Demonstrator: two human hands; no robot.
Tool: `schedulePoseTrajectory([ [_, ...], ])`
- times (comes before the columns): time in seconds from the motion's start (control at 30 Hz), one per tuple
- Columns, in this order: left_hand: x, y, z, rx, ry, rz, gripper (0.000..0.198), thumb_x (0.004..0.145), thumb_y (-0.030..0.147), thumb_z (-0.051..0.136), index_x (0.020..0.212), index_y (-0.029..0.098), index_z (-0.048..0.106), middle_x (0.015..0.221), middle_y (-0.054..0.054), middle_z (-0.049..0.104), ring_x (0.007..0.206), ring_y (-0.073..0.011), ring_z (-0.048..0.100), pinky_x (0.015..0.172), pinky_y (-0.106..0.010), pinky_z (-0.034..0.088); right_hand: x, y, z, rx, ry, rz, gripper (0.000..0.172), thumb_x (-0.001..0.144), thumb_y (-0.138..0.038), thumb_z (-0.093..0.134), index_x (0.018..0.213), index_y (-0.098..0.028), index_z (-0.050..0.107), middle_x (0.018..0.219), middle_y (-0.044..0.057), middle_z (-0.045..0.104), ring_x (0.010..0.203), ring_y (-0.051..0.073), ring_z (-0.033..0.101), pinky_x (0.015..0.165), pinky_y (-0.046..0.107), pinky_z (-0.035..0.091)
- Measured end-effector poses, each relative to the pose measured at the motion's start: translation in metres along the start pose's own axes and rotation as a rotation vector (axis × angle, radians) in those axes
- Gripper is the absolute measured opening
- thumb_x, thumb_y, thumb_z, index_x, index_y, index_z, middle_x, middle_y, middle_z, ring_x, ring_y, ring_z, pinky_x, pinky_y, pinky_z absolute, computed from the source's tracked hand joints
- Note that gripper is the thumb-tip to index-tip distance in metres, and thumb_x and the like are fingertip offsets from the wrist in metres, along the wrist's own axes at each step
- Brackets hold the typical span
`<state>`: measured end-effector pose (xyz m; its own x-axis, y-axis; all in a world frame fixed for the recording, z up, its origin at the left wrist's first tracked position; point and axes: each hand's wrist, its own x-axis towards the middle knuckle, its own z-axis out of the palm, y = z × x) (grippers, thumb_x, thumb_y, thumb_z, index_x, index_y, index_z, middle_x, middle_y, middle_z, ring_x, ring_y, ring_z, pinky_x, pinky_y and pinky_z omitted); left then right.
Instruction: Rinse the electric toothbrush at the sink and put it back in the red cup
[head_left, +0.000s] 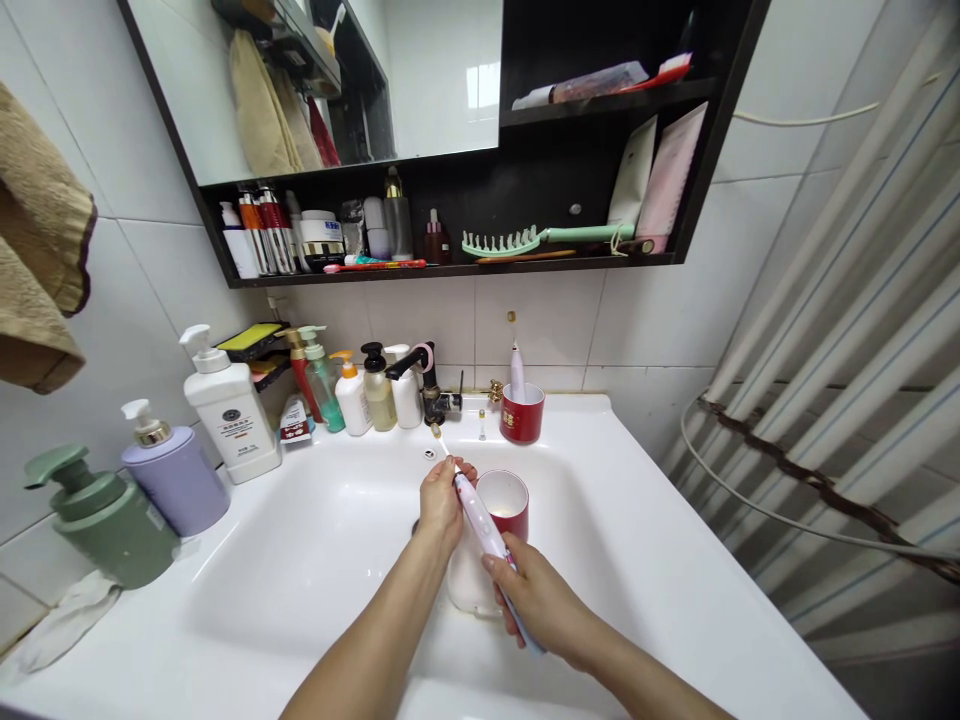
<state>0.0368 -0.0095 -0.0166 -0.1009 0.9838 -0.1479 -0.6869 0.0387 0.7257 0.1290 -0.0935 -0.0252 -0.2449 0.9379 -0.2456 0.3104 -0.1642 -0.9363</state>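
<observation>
Over the sink, my right hand (541, 605) is wrapped round the lower handle of a pale pink electric toothbrush (480, 515), which slants with its bristles up and to the left. At its upper end my left hand (442, 505) is closed around the thin neck, just below the brush head. Behind the handle a red cup (511, 525) with a white inside stands in the basin, partly hidden. Something white (469, 590), perhaps a shallow tray, lies below the brush, largely covered by my right hand. The white sink (322, 560) spans under both hands.
A second electric toothbrush (517, 370) stands in another red cup (523, 415) on the back ledge. A spare brush head (481, 425) is beside it. The black faucet (431, 385) and several pump bottles (232, 415) line the back and left. A mirrored cabinet (442, 80) hangs above.
</observation>
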Motion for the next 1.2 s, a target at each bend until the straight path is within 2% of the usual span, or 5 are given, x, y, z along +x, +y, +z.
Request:
schedulePoseTrajectory([
  [0.27, 0.012, 0.001, 0.001, 0.168, 0.067, -0.037, 0.015, 0.071, 0.018, 0.038, 0.058, 0.013, 0.045, 0.05, 0.001, 0.048, 0.045, -0.0056, 0.048, 0.048, -0.018, 0.039, -0.002, 0.003, -0.006, -0.032, 0.009, 0.056, 0.014, 0.074, -0.031, 0.027, 0.07, -0.018, 0.031, 0.056, -0.005, 0.04, 0.032, 0.003, 0.038, 0.026, 0.014, 0.029],
  [0.57, 0.086, 0.009, 0.005, 0.71, 0.113, -0.102, 0.018, 0.06, 0.01, 0.049, 0.043, 0.013, 0.046, 0.032, 0.004, 0.037, 0.03, -0.0065, 0.037, 0.04, -0.022, 0.037, -0.004, -0.003, -0.023, 0.051, 0.021, -0.021, 0.017, 0.073, -0.035, 0.029, 0.074, -0.018, 0.034, 0.055, -0.005, 0.038, 0.032, 0.003, 0.038, 0.027, 0.014, 0.029],
  [0.8, 0.129, -0.006, 0.02, 0.965, 0.111, -0.019, 0.026, 0.048, 0.002, 0.055, 0.034, 0.017, 0.038, 0.03, 0.003, 0.038, 0.042, -0.0151, 0.049, 0.045, -0.025, 0.036, 0.003, 0.002, -0.023, 0.086, 0.032, 0.01, 0.017, 0.072, -0.034, 0.032, 0.077, -0.018, 0.036, 0.053, -0.005, 0.039, 0.03, 0.003, 0.036, 0.025, 0.013, 0.028],
  [1.03, 0.124, -0.006, 0.033, 1.034, 0.078, 0.188, 0.025, 0.047, 0.006, 0.058, 0.037, 0.018, 0.038, 0.053, -0.003, 0.053, 0.088, -0.0211, 0.047, 0.071, -0.027, 0.033, 0.006, 0.003, -0.026, 0.162, 0.024, -0.019, 0.021, 0.072, -0.038, 0.033, 0.08, -0.019, 0.036, 0.055, -0.005, 0.04, 0.032, 0.003, 0.038, 0.027, 0.014, 0.029],
  [1.2, 0.112, -0.024, 0.048, 1.015, 0.013, 0.202, 0.028, 0.044, 0.001, 0.058, 0.036, 0.016, 0.036, 0.059, -0.007, 0.053, 0.097, -0.0241, 0.041, 0.078, -0.03, 0.028, 0.006, 0.004, -0.026, 0.186, 0.064, -0.06, 0.022, 0.072, -0.038, 0.031, 0.079, -0.018, 0.037, 0.054, -0.006, 0.039, 0.031, 0.003, 0.037, 0.027, 0.014, 0.029],
])
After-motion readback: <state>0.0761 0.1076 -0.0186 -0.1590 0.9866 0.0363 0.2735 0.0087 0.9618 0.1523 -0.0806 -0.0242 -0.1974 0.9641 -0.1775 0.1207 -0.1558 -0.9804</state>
